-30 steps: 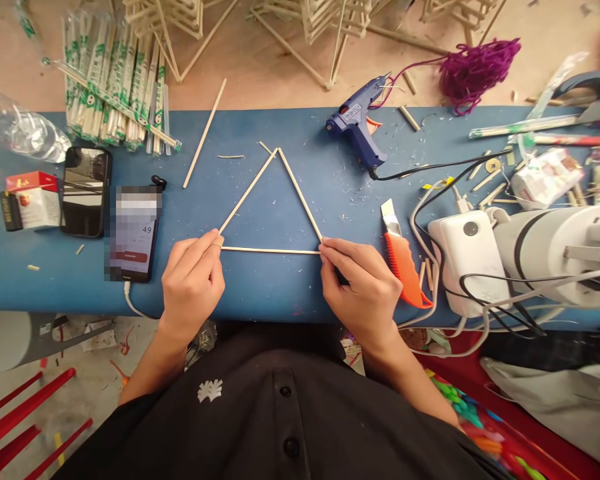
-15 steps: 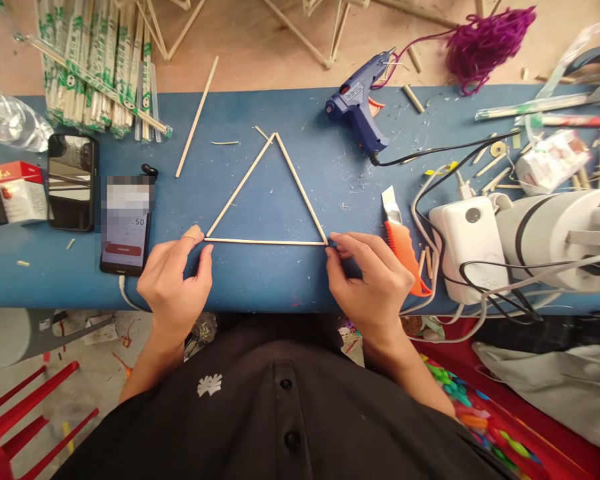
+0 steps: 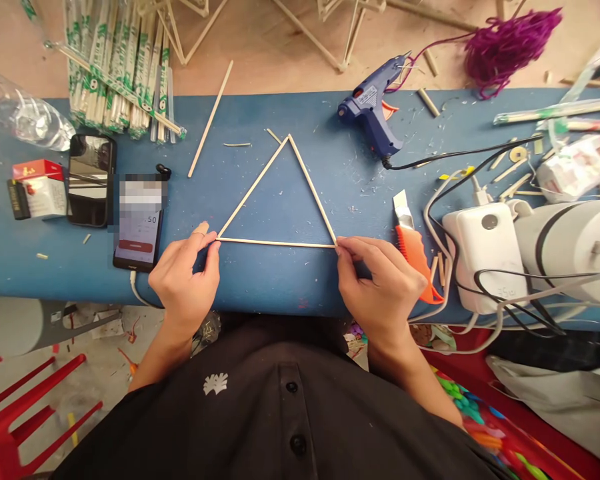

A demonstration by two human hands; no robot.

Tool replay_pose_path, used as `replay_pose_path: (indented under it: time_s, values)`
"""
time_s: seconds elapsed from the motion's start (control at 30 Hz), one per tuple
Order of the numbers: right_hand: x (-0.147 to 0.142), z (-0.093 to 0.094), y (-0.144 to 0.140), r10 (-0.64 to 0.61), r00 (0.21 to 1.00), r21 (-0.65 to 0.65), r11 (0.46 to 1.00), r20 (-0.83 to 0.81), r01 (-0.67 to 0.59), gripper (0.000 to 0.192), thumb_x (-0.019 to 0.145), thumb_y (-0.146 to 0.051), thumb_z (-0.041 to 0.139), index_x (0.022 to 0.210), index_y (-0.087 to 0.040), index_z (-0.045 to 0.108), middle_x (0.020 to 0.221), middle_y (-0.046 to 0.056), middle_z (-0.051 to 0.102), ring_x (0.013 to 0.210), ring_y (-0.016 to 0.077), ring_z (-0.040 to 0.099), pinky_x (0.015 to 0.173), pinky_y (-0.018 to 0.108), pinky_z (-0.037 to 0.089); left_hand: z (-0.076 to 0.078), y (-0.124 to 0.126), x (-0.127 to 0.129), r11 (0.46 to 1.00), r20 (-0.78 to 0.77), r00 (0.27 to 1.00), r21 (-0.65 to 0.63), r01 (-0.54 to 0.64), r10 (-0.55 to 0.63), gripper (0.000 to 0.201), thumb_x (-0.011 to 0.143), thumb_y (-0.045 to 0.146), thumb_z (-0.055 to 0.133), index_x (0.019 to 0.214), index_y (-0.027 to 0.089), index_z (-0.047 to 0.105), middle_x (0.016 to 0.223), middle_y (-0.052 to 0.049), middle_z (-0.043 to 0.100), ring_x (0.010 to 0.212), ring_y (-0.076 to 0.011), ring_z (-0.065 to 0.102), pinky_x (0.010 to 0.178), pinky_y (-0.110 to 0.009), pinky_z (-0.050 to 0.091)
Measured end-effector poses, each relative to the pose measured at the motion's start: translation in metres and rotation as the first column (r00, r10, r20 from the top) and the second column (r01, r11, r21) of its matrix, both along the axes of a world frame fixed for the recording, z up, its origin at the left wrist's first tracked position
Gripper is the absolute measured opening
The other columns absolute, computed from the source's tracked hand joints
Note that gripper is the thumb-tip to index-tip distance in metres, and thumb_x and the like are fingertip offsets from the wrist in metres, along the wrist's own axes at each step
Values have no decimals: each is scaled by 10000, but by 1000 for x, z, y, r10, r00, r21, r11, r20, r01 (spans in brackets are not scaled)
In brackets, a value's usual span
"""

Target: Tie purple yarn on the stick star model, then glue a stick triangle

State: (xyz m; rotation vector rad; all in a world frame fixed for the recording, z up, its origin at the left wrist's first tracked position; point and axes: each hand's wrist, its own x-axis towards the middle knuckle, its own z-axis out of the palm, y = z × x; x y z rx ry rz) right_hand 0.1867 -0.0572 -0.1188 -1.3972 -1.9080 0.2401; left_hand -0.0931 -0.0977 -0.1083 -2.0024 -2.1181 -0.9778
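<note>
Three wooden chopsticks lie on the blue mat as a triangle, its tip pointing away from me. My left hand (image 3: 187,273) pinches the left end of the bottom chopstick (image 3: 275,243) between thumb and forefinger, where the left chopstick (image 3: 254,187) meets it. At the opposite corner, my right hand (image 3: 380,277) has thumb and forefinger closed on the bottom chopstick's right end, touching the foot of the right chopstick (image 3: 313,190). Both hands rest low over the mat's near edge. A loose chopstick (image 3: 211,119) lies beyond the triangle to the left.
A blue glue gun (image 3: 375,110) and an orange utility knife (image 3: 414,257) lie to the right, near a white power bank (image 3: 483,257) with cables. Wrapped chopsticks (image 3: 115,73), two phones (image 3: 91,180) and a cigarette box (image 3: 40,189) are at left. Purple yarn (image 3: 510,50) sits far right.
Thumbs and forefingers of both hands have closed in on the bottom chopstick's ends. The whole view has shifted slightly, so things appear further right; the triangle keeps its shape.
</note>
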Motion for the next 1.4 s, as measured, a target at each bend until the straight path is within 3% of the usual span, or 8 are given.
replay_pose_path:
  time_s: [0.5, 1.07, 1.4]
  values:
    - [-1, 2, 2, -5, 1000, -60, 998, -17, 4, 179, 961, -81, 646, 1025, -198, 765, 931, 47, 817, 838, 191, 799, 761, 324, 670, 0, 1, 2, 998, -11, 998, -18, -67, 67, 321, 1002, 183, 732, 1316, 242, 762, 983, -18, 867, 871, -199, 816, 863, -358, 641]
    - [0, 3, 2, 10, 998, -72, 997, -57, -14, 203, 903, -86, 688, 1061, -197, 752, 949, 46, 808, 717, 152, 741, 744, 316, 660, 0, 1, 2, 999, 6, 999, 1, -34, 34, 338, 986, 150, 745, 1316, 219, 768, 967, -24, 866, 835, -190, 783, 846, -338, 609]
    - [-1, 0, 2, 5, 999, -58, 998, -51, -8, 192, 900, -72, 710, 1051, -183, 750, 930, 42, 790, 709, 148, 727, 723, 315, 653, -3, 4, 2, 998, -3, 999, 60, -32, 32, 117, 969, 164, 771, 1073, 190, 818, 948, -45, 865, 834, -188, 807, 826, -297, 617]
